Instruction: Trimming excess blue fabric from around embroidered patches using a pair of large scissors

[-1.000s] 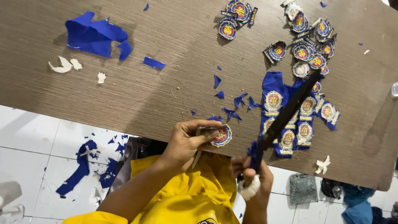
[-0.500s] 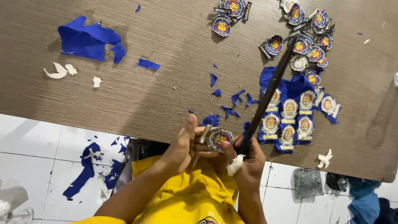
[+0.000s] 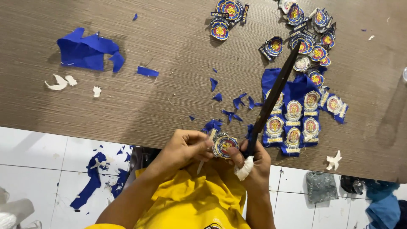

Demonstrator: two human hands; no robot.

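My left hand (image 3: pixel 183 149) pinches a round embroidered patch (image 3: pixel 224 145) at the table's near edge. My right hand (image 3: pixel 253 163), with a white wrap on the thumb, grips long black scissors (image 3: pixel 273 96) whose blades point up and away over the table. The two hands touch at the patch. Just right of the scissors lies a blue cloth sheet with uncut patches (image 3: pixel 296 114).
Cut-out patches (image 3: pixel 311 38) are heaped at the far right, a few more (image 3: pixel 227 15) at top centre. A blue cloth offcut (image 3: pixel 87 51) and white scraps (image 3: pixel 59 82) lie at the left. Blue snippets litter the brown table (image 3: pixel 169 85) and the tiled floor (image 3: pixel 91 178).
My right hand brought the scissors left and closer to the patch until both hands met. The scissor blades swung more upright. My left hand kept holding the patch.
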